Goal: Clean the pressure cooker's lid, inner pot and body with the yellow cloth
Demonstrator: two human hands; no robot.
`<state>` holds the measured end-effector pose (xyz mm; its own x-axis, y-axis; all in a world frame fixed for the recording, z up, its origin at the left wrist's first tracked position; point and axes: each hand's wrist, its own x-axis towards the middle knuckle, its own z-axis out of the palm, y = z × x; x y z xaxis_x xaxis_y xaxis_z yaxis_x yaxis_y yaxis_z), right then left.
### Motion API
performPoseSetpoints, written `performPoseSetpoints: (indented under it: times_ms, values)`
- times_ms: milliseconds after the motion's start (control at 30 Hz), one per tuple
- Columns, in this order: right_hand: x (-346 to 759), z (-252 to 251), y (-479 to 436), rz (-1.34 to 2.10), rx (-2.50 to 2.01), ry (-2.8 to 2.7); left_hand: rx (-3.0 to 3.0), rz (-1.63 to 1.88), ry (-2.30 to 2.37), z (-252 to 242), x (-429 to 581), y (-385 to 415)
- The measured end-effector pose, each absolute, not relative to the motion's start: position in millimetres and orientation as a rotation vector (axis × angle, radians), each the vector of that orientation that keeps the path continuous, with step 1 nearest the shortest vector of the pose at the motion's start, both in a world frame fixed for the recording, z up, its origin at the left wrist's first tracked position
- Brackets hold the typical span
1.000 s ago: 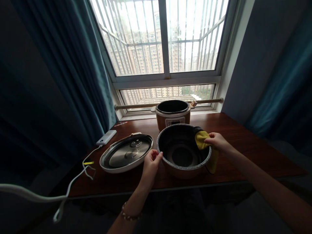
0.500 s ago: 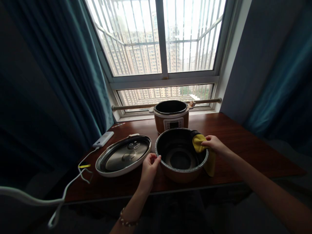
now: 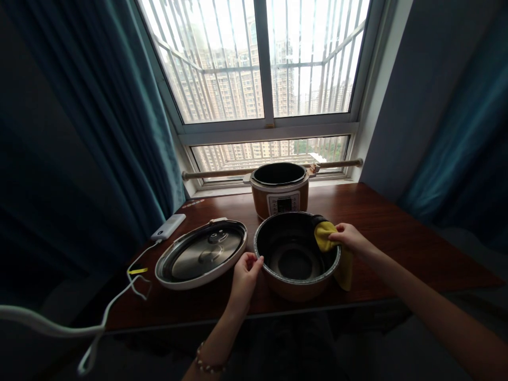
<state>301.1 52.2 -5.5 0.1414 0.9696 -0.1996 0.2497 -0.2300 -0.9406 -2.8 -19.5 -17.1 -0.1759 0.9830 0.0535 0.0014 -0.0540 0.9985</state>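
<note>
A round pot [image 3: 296, 290] with a dark inside and a pale rim stands near the table's front edge. My left hand [image 3: 246, 270] pinches its rim at the left. At the right rim my right hand [image 3: 348, 238] is closed on a yellow cloth [image 3: 325, 236], which lies over the rim, partly inside the pot and partly hanging outside. Behind the pot sits the cooker body [image 3: 260, 198] with a display panel, its top uncovered. To the left, a round lid [image 3: 206, 254] rests with its metallic inner side up.
The brown wooden table [image 3: 381, 222] stands below a barred window. A white power bank [image 3: 169, 227] with a white cable [image 3: 115, 299] lies at the left. Blue curtains [image 3: 130, 132] hang on both sides.
The pot has shifted very slightly down in the view, with both hands still on it and the cloth. Nothing has been let go.
</note>
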Motion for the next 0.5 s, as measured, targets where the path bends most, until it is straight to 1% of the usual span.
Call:
performPoseSetpoints:
  times_ms: [500]
  values:
    - [305,-10,52,1.09,-1.693,-1.297,1.206,1.388,1.349,-28,-3,-22]
